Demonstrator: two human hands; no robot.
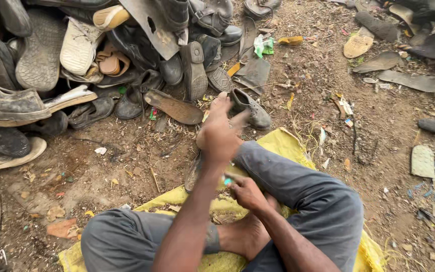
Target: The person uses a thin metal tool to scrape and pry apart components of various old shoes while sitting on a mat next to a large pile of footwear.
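The person sits cross-legged on a yellow sack (278, 143) spread over the dirt ground (101, 171). The left hand (220, 133) is raised, its fingers (221, 103) closed around a worn dark shoe (250, 107), which pokes out just beyond them toward the shoe pile (101, 55). Lower and nearer the body, the right hand (247, 193) pinches a small tool with a teal tip (227, 181); those fingers look closed on it, though the tool is too small to make out. A flat dark sole piece (193, 174) lies just left of the right hand's fingers, half under the left forearm.

To my eye the job wants the shoe braced against the knee (278, 166) rather than held in the air, the tool stroke directed away from the holding fingers, and short, controlled pressure along the seam. Loose soles (174, 107) lie just beyond the left fingers.
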